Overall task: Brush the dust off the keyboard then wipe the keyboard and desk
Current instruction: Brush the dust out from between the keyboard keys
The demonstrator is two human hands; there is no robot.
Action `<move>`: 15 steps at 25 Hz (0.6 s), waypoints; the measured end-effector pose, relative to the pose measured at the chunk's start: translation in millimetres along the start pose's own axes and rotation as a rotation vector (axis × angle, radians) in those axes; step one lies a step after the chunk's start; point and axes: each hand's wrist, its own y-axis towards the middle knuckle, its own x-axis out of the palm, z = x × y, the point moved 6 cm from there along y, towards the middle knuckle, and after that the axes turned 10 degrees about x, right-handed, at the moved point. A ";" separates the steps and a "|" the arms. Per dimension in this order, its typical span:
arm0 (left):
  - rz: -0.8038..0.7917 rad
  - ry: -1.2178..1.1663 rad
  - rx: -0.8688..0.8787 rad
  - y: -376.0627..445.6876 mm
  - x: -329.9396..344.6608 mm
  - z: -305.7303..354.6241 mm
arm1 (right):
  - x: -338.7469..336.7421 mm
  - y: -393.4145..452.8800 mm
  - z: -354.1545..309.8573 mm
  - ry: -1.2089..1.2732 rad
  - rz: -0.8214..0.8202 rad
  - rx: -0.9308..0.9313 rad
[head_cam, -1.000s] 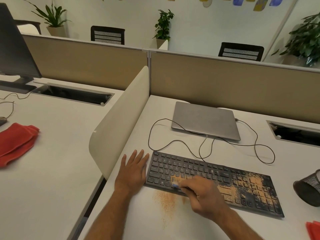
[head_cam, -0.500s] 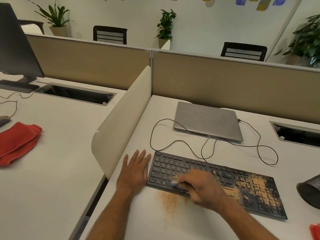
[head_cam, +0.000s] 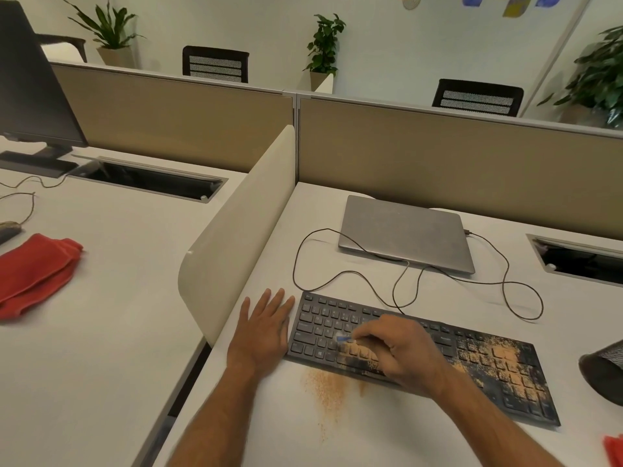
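Observation:
A black keyboard [head_cam: 478, 362] lies on the white desk [head_cam: 387, 443], with orange-brown dust thick over its right keys and some on the middle keys. More of that dust [head_cam: 328, 390] lies in a patch on the desk just in front of the keyboard. My right hand [head_cam: 396, 350] is over the keyboard's middle and grips a small blue brush [head_cam: 344, 338] whose tip touches the keys. My left hand [head_cam: 264, 328] rests flat on the desk with straight fingers, against the keyboard's left end.
A closed grey laptop [head_cam: 404, 232] sits behind the keyboard, its cable [head_cam: 515, 291] looping over the desk. A white divider [head_cam: 236, 230] stands on the left. A black mesh cup [head_cam: 603, 372] lies tipped at the right. Red cloths lie at far left [head_cam: 33, 271] and bottom right [head_cam: 615, 449].
My right hand has moved with the brush up and back across the middle keys, away from the front edge. My left hand has stayed put.

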 end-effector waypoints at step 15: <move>0.019 -0.024 0.001 0.3 -0.7 0.3 | 14.0 1.5 5.4 -0.159 -0.074 0.084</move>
